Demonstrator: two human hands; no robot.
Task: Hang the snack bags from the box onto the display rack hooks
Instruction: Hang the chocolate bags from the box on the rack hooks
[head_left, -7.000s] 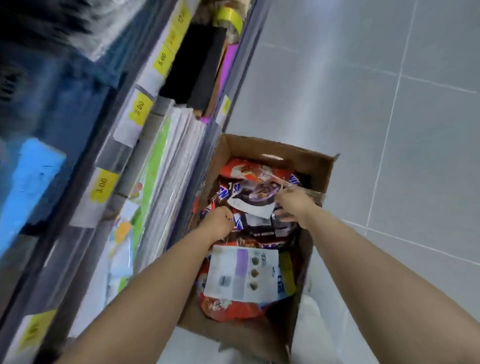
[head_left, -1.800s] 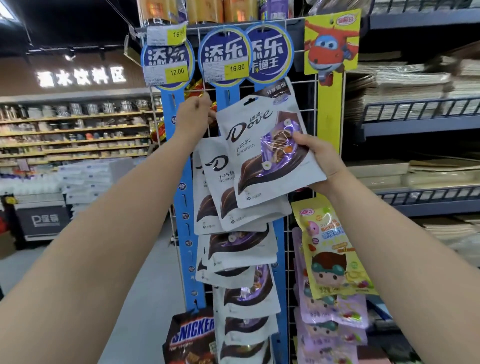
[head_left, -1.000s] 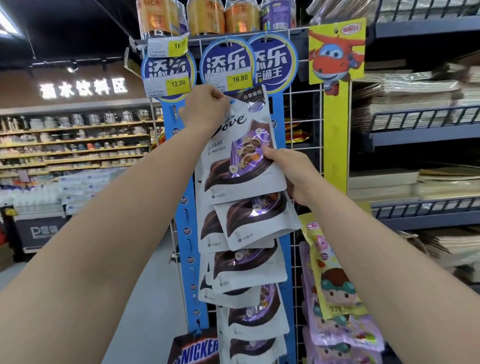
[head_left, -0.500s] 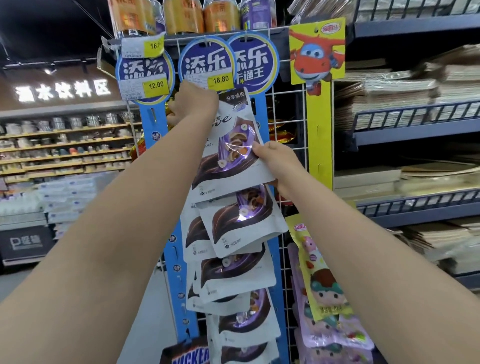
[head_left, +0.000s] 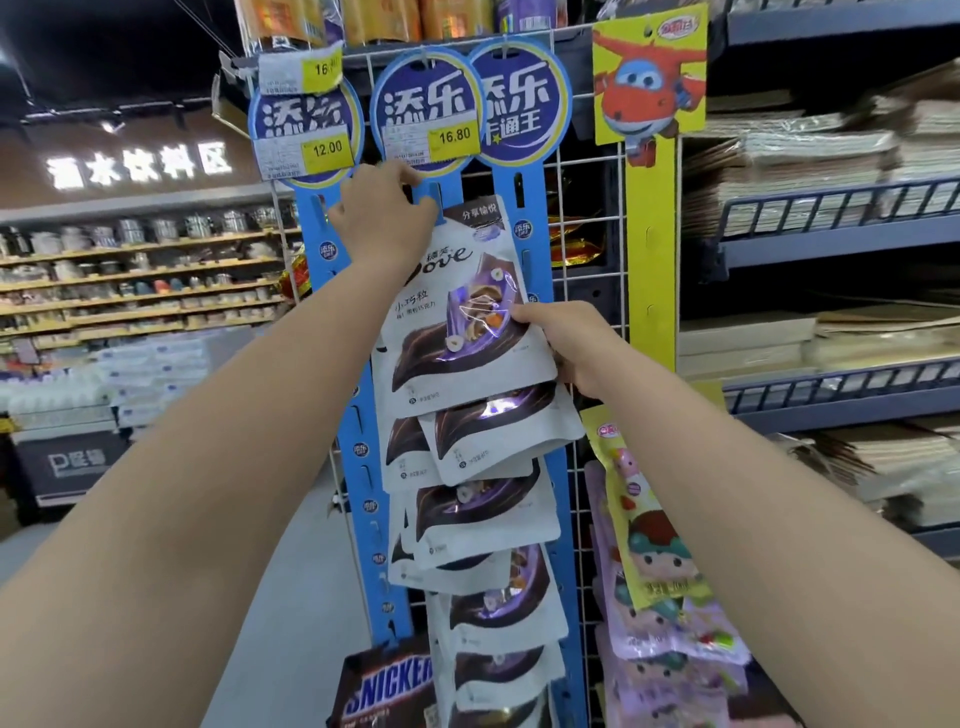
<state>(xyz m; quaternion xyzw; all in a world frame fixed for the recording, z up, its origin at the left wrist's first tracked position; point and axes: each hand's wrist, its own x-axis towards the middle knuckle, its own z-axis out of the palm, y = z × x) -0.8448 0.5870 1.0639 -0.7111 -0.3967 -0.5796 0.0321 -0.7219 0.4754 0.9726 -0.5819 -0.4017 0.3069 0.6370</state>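
Nearest, the right hand (head_left: 566, 343) pinches the right edge of the bag (head_left: 457, 332), thumb on the printed front and the other fingers hidden behind it. A hard squeeze there could crease the pouch, and a sideways pull would likely twist its top off line. The bag lies tilted against the strip (head_left: 428, 189), its lower part overlapping the hung bags (head_left: 483, 514) beneath. Its top-left corner is under the left hand (head_left: 382, 218), whose fingers are curled close together against the strip. I cannot tell whether they pinch the bag's top or the hook, because the hand covers both the hole and the hook. That hidden spot is the main risk. If the hole is not fully over the hook when both hands let go, the bag would probably slide down the stack and could drag a hung bag loose. It might then drop past the Snickers pack (head_left: 387, 686) at the bottom. Forcing the hole on at this tilt could tear it. The right forearm passes close over the yellow packs (head_left: 649, 530) and could knock them on withdrawal. Just above the left knuckles sits the price tag (head_left: 453, 137), which an upward jerk might unclip. The grid (head_left: 587, 260) behind looks light and may sway under a push.
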